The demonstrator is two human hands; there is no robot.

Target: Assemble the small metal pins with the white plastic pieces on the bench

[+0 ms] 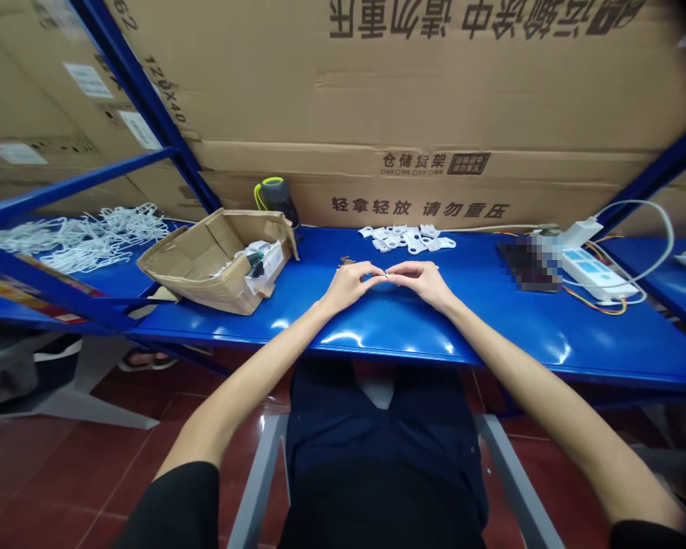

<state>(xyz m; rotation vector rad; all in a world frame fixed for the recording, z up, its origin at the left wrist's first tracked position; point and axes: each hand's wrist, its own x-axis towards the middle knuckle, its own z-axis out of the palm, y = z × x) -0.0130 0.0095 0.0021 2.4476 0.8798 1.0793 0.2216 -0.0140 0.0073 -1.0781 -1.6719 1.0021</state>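
Grip is closed and fine on both sides: the left hand [351,286] and the right hand [420,282] meet at the fingertips, pinching a small pale piece [386,276] held just above the surface, too small to make out clearly. The work in hand at this moment is this close two-handed fingertip handling of that piece.

Large cardboard cartons [411,91] fill the racking beyond the grip, behind the blue steel surface [492,335] that the forearms reach over. Well left of the grip, a tangle of white plastic loops [85,240] lies on the same surface. Nearer on that side sits an open cardboard box [206,263] with white parts [257,255] inside it, and a dark bottle with a yellow-green handle [277,202] stands behind the box. Straight ahead of the grip, and just apart from it, lies a loose pile of flat white plastic tabs [405,238], each with a hole. To the right are a pixelated object [529,263] and a white power strip [591,273] with its cables. A few small brown scraps [346,261] lie just beyond the left hand.
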